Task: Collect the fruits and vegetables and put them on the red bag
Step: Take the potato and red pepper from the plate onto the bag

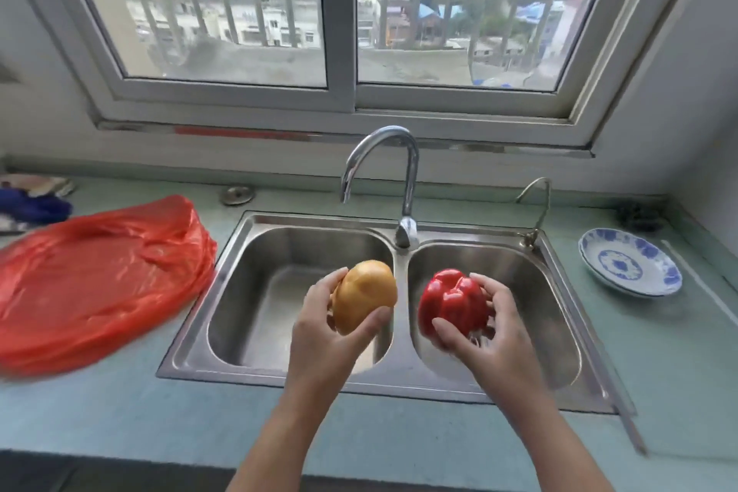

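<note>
- Potato [365, 294], yellow-brown and blurred enough that it could be another fruit, sits in the left hand [319, 336]. The thumb is under its near end and the fingers curl round the far side. Its long axis is tilted, low at the wrist side and rising up and right.
- Red bell pepper [453, 304] is held in the right hand [489, 338], thumb across the near face and fingers wrapped on the outer side. The lobed end points up.
- Both hands hold their items above the double sink [399, 385], the left over the left basin by the divider and the right over the right basin. Potato and pepper are near each other but not touching.
- Red bag [100, 284] lies flat on the counter [120, 411], well out to the left of the left hand, past the sink's left rim.
- Key relation: the bag is leftward of both hands and the left hand is nearer. The right hand has to cross the whole sink to reach it.
- Judgement: neither item is delivered yet. The next move is a leftward carry, likely potato first, and the arms could tangle if both swing together.
- Faucet [399, 172] stands beyond the hands, roughly between them.
- Blue-and-white plate [631, 262] rests on the counter well right of the right hand.
</note>
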`<state>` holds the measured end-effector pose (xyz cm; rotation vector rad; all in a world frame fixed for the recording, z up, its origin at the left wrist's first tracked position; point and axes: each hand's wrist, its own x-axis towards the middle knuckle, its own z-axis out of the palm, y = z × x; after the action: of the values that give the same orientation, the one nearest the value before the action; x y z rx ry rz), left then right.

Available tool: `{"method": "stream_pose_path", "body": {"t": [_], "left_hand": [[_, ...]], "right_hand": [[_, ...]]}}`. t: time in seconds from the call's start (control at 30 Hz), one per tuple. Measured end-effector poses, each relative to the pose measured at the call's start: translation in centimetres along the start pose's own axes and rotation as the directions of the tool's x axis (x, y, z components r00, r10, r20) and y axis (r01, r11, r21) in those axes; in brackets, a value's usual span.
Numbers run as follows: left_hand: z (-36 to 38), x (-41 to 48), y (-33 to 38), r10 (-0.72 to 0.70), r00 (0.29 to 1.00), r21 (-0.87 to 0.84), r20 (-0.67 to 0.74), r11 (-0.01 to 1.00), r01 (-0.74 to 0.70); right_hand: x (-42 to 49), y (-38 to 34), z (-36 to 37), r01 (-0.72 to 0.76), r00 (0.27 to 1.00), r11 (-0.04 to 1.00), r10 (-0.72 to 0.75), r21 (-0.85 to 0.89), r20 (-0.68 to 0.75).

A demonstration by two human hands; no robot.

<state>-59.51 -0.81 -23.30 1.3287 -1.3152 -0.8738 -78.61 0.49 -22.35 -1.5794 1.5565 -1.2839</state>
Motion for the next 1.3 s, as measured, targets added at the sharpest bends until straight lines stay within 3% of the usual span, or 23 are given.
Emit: {"method": "stream_pose_path", "body": {"t": [0.33,0.67,0.9,1.3], "left_hand": [[-14.0,-5.1,-2.6,-0.077,0.954,0.047,-0.289,0.994,0.095],[-24.3,-7.3,-6.7,-0.131,0.785,0.043,-0.606,0.979,0.197],[-31.4,-2.2,-9.3,-0.124,0.763,0.129,-0.634,0.957,0.262],[-41.1,10.7,-12.1,-0.061,0.843,0.321,-0.535,0.908,0.270]], "right_hand": [[-2.6,-5.8,12.7,0.091,0.945,0.994,-0.107,0.064,0.310],[-2.7,-9.9,24.5,0.113,0.818,0.979,-0.188,0.169,0.543],[0.5,-11.4,34.5,0.082,0.805,0.970,-0.199,0.227,0.559],[8.5,-14.8,46.6,0.075,0.835,0.973,-0.181,0.219,0.520]]}}
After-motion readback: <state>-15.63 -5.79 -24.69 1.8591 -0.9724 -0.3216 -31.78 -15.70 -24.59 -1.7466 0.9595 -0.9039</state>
